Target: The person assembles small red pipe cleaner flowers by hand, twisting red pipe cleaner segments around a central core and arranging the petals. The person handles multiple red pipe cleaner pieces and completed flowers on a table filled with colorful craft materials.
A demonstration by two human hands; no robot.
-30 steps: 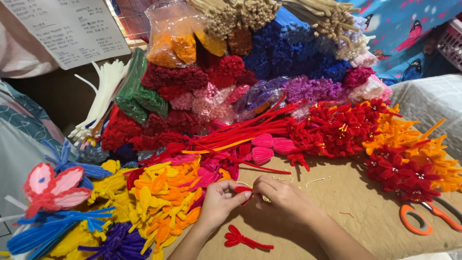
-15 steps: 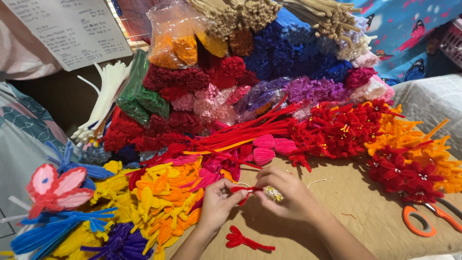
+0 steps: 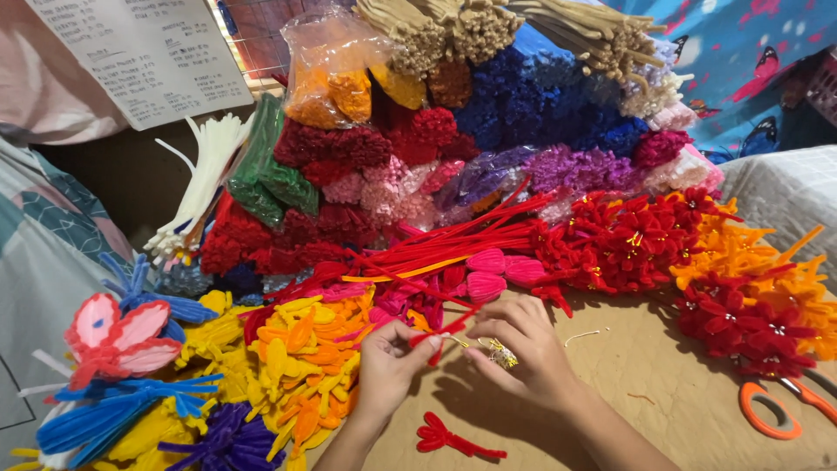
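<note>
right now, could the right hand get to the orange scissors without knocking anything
Probably yes. The right hand is busy pinching a red pipe-cleaner piece, but bare brown cardboard lies between it and the orange scissors; only the red flowers sit close beside the path.

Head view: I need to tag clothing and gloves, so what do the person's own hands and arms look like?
Both are bare: no gloves and no sleeves in view on the left hand or right hand, forearms uncovered to the frame edge. No watch or bracelet shows.
</note>
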